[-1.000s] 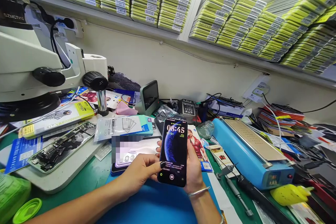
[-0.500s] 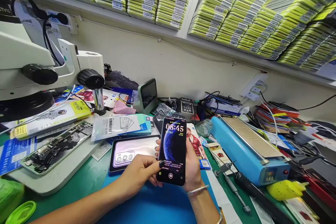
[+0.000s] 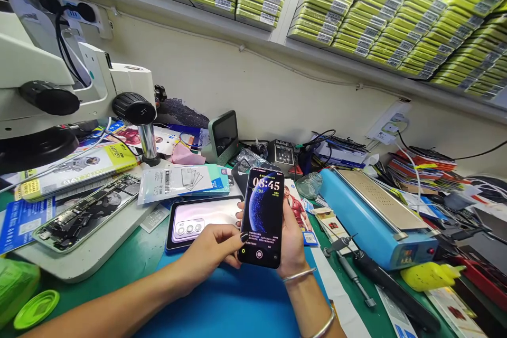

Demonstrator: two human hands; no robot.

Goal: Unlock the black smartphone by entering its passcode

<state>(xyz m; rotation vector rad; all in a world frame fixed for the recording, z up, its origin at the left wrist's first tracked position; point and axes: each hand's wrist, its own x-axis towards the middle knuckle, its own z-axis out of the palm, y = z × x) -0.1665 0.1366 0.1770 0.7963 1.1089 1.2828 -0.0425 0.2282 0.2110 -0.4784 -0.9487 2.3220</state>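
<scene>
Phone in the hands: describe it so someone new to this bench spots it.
Start at the blue mat, bottom centre; just above it in view, the right hand holds a dark phone, the left hand at its lower left edge. Its lit screen reads 08:45 above a blue arc, unlike the lilac panel with camera rings to its left and the opened phone farther left.

By the left hand (image 3: 209,248), the thumb has been drawn slightly back toward the edge of the held phone (image 3: 263,214). The view has been tilted downward: the microscope (image 3: 132,87) has been carried upward and leftward, its lettering cut off, and the green lid (image 3: 37,310) is now shown whole. The pixelated patch over the lying phone (image 3: 219,212) has been cleared.
</scene>
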